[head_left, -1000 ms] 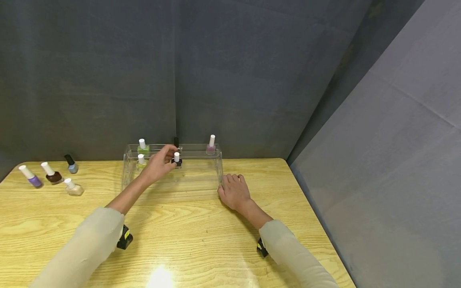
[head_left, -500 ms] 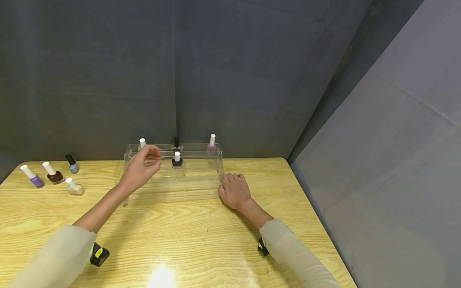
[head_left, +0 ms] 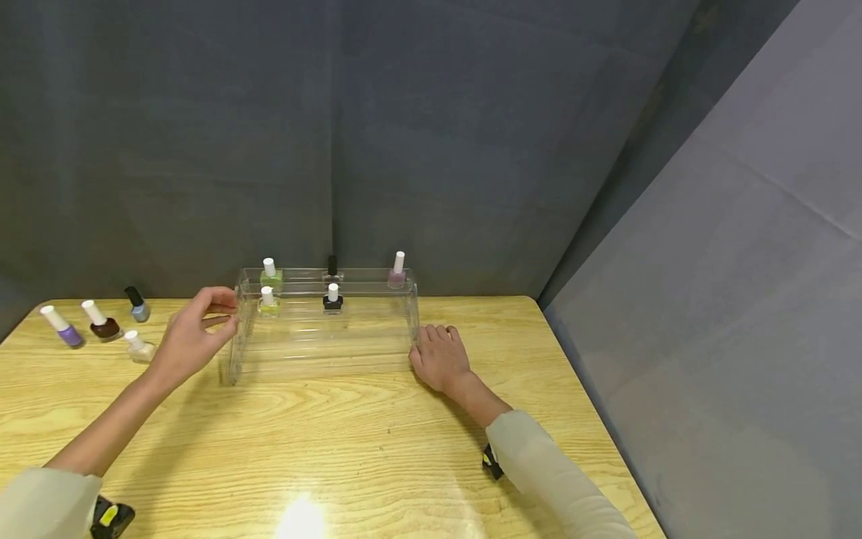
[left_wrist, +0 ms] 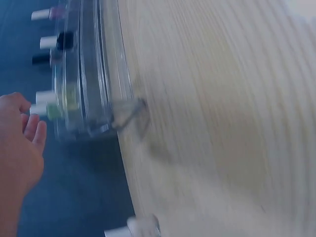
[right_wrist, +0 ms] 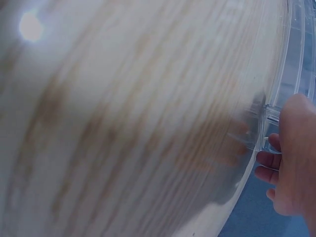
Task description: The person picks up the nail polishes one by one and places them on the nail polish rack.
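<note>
A clear tiered acrylic rack point(head_left: 323, 352) stands near the back of the table. Its top tier bears a green nail polish bottle point(head_left: 271, 277), a black-capped bottle point(head_left: 332, 268) and a mauve bottle point(head_left: 397, 277). One step lower are a yellow bottle point(head_left: 268, 303) and a black bottle point(head_left: 333, 302). My left hand point(head_left: 188, 337) is in the air by the rack's left end, fingers loosely bent with nothing between them. My right hand point(head_left: 441, 361) rests at the rack's right end, its fingers against the clear side in the right wrist view point(right_wrist: 296, 158).
On the table's left lie a purple bottle point(head_left: 69, 335), a dark brown bottle point(head_left: 105, 328), a light blue bottle point(head_left: 139, 311) and a cream bottle point(head_left: 140, 349). A dark curtain point(head_left: 202, 150) hangs behind the table, and a grey panel point(head_left: 727, 299) borders its right side.
My left hand has drawn away from the black bottle on the second tier and moved left past the rack's end, uncovering the yellow and green bottles. My right hand has stayed in place.
</note>
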A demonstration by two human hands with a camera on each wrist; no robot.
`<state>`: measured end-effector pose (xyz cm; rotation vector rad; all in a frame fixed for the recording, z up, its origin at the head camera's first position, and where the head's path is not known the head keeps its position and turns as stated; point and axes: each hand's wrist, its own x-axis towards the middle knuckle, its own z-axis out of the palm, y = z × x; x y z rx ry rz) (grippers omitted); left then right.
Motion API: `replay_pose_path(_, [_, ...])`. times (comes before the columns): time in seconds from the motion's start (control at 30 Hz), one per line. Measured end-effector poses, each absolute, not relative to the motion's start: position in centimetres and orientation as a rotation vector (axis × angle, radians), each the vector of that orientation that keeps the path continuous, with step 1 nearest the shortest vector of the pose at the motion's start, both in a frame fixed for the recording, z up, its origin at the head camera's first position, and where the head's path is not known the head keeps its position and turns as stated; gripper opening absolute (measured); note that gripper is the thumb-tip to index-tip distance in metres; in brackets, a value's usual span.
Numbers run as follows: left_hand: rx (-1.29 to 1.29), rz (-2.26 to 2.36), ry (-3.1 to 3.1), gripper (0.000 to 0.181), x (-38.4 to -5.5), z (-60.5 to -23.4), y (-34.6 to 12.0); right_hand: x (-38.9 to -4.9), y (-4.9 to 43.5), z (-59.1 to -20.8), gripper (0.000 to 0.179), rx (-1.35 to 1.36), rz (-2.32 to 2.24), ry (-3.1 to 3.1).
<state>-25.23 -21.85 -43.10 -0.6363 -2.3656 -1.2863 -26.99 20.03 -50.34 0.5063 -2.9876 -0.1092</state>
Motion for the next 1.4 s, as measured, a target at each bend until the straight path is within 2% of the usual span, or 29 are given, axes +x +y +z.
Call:
replay_pose_path(0.53, [-0.417, -1.139, -2.569, 0.053, -23.5, -44.3, -32.5, -26.7, 20.2, -50.4, 0.034, 0.498, -0.118, -2.981])
replay_pose_path(0.8, [-0.427, -1.074, -2.711, 0.062, -24.3, -45.6, -34.0, -26.7, 20.3, -50.5, 0.033, 0.494, -0.105, -2.981])
replay_pose_path(1.4, [-0.352, -0.935, -2.819, 0.051, -25.3, -48.1, -35.6, -26.3, 19.9, -50.8, 0.03, 0.496, -0.047, -2.981])
